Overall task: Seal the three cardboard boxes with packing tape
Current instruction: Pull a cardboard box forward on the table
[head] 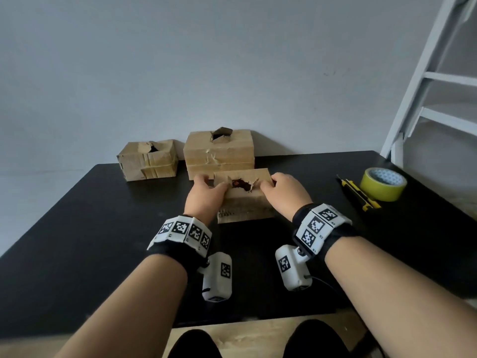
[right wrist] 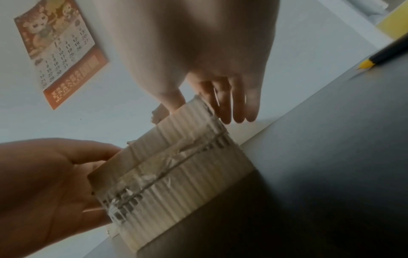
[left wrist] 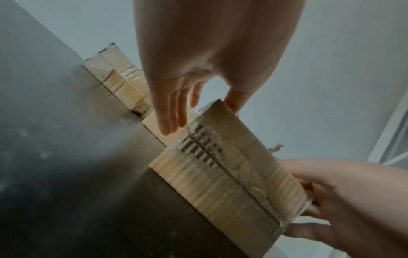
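Three worn cardboard boxes stand on the black table [head: 77, 228]. Each has a torn hole in its top. The near box [head: 242, 202] sits between my hands, old clear tape across its front seam [left wrist: 232, 178] [right wrist: 176, 183]. My left hand [head: 209, 188] [left wrist: 176, 108] holds its left end, thumb on top beside the hole and fingers down the end face. My right hand [head: 275, 186] [right wrist: 234, 104] holds the right end the same way. A second box [head: 148, 161] and a taller third box [head: 219, 151] stand behind, against the wall. A yellow tape roll [head: 383, 183] lies at the right.
A yellow-and-black utility knife [head: 358, 193] [right wrist: 386, 55] lies just left of the tape roll. A white ladder-like frame [head: 426, 86] rises past the table's right rear corner. A calendar [right wrist: 59, 52] hangs on the wall. The table's front edge is close to my body.
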